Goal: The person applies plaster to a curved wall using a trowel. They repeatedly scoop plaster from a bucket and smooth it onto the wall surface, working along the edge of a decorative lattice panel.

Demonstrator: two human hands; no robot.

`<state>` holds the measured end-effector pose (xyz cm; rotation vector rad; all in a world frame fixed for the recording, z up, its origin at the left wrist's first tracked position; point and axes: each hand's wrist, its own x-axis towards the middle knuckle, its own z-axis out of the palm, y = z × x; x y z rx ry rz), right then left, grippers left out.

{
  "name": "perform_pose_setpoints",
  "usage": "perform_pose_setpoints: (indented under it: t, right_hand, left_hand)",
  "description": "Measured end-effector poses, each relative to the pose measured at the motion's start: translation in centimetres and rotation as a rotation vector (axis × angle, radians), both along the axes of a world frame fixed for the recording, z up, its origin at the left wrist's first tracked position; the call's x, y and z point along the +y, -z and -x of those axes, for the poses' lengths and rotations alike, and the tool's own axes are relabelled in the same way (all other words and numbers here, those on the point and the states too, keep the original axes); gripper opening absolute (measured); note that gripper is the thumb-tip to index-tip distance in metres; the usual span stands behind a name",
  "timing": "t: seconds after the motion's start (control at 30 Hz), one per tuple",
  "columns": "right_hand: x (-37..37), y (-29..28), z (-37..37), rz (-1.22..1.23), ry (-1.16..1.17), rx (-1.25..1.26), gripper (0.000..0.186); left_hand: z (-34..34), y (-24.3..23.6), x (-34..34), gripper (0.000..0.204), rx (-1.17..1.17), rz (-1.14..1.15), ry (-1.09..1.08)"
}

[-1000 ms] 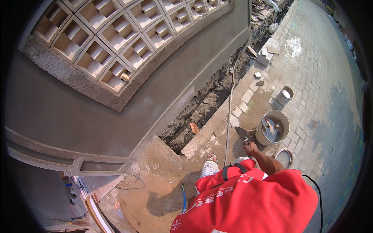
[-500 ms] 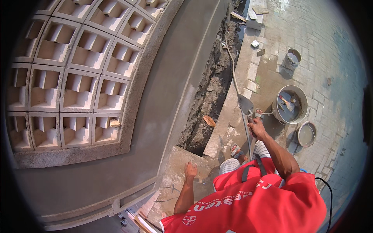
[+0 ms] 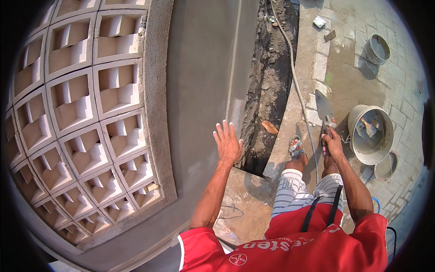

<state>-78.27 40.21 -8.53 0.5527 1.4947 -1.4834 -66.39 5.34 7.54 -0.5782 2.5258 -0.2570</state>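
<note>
My left hand (image 3: 228, 145) is raised with fingers spread against or just over the grey plastered wall (image 3: 195, 90), right of a cream ventilation-block screen (image 3: 74, 104); I cannot tell if it touches. My right hand (image 3: 331, 143) grips a pointing trowel (image 3: 323, 109), blade toward the top of the view. Just right of that hand stands a large bucket (image 3: 370, 152) of grey liquid with a brush (image 3: 369, 127) and other items inside.
A trench (image 3: 272, 90) runs along the wall's foot, a hose (image 3: 293, 72) beside it on a concrete edge. A smaller bucket (image 3: 375, 53) stands on paving (image 3: 408, 122) farther along; another (image 3: 386, 174) sits behind the large one. My sandalled foot (image 3: 297, 152) is near the trench.
The view has turned toward the wall. My left hand has come into view and risen up along the plaster with fingers spreading. My right hand still holds the trowel, now farther forward.
</note>
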Motion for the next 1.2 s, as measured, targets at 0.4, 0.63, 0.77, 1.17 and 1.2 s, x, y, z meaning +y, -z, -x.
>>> perform_pose_setpoints:
  t: [0.4, 0.63, 0.77, 1.17, 1.2]
  right_hand:
    - [2.2, 10.5, 0.4, -0.194, 0.062, 0.004, 0.028]
    - [0.4, 13.9, -1.7, -0.244, 0.052, -0.098, 0.033]
    - [-1.4, 13.8, -1.6, -0.243, 0.039, -0.081, 0.035]
    - [-3.6, 14.6, -1.1, -0.217, 0.077, -0.071, 0.033]
    - [-3.6, 14.3, -1.0, -0.219, 0.078, -0.072, 0.032]
  left_hand:
    - [16.0, 5.7, -21.7, 0.071, -0.114, 0.639, 0.278]
    - [20.3, 7.5, -26.0, 0.067, -0.062, 0.784, 0.407]
    - [21.4, 9.0, -26.8, 0.065, -0.049, 0.787, 0.42]
    - [18.0, 10.1, -27.4, 0.068, -0.235, 0.617, 0.529]
    - [18.4, 9.2, -27.6, 0.068, -0.226, 0.618, 0.545]
